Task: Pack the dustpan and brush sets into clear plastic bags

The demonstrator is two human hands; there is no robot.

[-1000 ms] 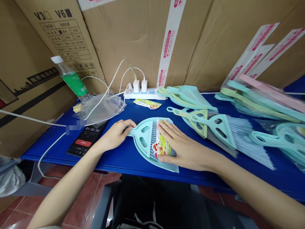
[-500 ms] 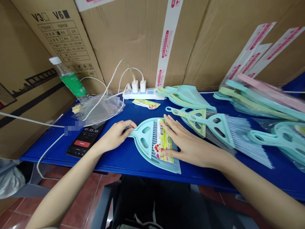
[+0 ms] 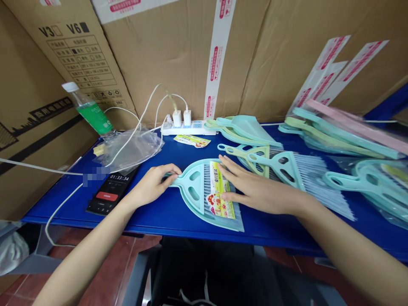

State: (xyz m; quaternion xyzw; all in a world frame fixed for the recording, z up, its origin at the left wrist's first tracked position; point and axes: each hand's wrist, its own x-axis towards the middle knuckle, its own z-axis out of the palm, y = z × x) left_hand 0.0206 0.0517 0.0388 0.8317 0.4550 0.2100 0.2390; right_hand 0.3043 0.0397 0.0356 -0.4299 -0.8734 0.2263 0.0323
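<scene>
A mint-green dustpan point(image 3: 187, 205) lies flat near the table's front edge, with a matching hand brush point(image 3: 199, 187) nested on it, bristles to the right. My left hand point(image 3: 153, 183) pinches the handle end at the left; whether both handles are in the pinch is hidden. On the bristles rests a yellow-green printed label card point(image 3: 219, 205). My right hand point(image 3: 261, 191) is spread over the card's right side, fingers apart, thumb and fingertips at its edge. Right of it lie a loose mint brush point(image 3: 288, 170) and a yellow-green brush point(image 3: 263, 159).
Stacked dustpans point(image 3: 251, 127) sit at the back, and bagged sets point(image 3: 376, 182) at the right. A second label card point(image 3: 191, 140) lies before the power strip point(image 3: 191, 130). Leftward are clear plastic bags point(image 3: 134, 146), a phone point(image 3: 111, 189), a tilted bottle point(image 3: 94, 114) and white cables.
The view has shifted slightly. My right hand has moved a little relative to the card, which now shows more of its lower right part. My left hand keeps its pinch on the handle.
</scene>
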